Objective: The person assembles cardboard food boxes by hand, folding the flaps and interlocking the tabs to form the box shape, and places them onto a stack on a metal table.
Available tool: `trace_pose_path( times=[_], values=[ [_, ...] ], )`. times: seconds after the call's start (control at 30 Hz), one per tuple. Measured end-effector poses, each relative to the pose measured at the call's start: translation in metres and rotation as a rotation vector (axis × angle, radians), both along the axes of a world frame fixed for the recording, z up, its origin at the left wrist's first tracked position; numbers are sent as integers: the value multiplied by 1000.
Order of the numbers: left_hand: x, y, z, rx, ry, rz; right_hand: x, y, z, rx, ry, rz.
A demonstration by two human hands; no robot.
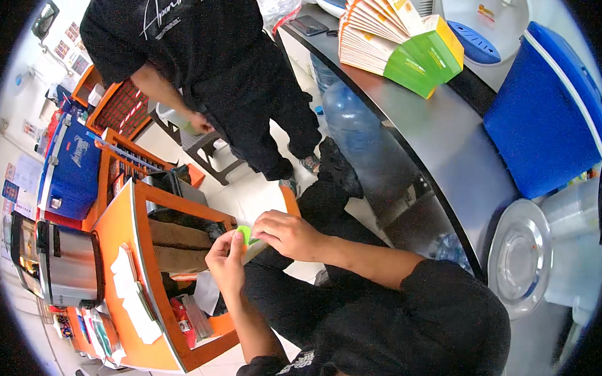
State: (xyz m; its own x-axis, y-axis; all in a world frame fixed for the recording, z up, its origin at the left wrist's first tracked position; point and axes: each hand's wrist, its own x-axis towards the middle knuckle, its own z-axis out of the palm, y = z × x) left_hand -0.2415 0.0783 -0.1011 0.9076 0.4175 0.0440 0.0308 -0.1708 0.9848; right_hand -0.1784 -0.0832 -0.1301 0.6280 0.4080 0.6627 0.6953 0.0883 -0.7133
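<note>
In front of my lap, my left hand (226, 262) pinches a small bright green piece (244, 232) between thumb and fingers. It looks like card, and a paler part with a touch of orange shows below it. From the other side my right hand (287, 235) meets it, its fingers bent and pressed together at the green edge. The fingertips of the right hand partly cover the piece, so its full shape is hidden. On the counter at the upper right lies a fanned stack of flat cartons (424, 59) in green, orange and white, apart from both hands.
A curved metal counter (444, 150) runs along my right, bearing a blue cool box (546, 111) and a clear round lid (521, 258). Large water bottles (350, 116) stand beneath. At left is an orange shelf unit (121, 224). A person in black (205, 69) stands ahead.
</note>
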Motion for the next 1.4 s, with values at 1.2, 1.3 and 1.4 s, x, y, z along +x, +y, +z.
trace_pose_path(
  times=[1.2,1.3,1.4],
  values=[
    [-73,14,57,251,117,-177,-47,2,53,-184,167,184],
    [-72,15,53,216,107,-182,-46,1,53,-180,189,220],
    [-71,13,53,85,116,-238,-44,2,50,-169,236,209]
  ],
)
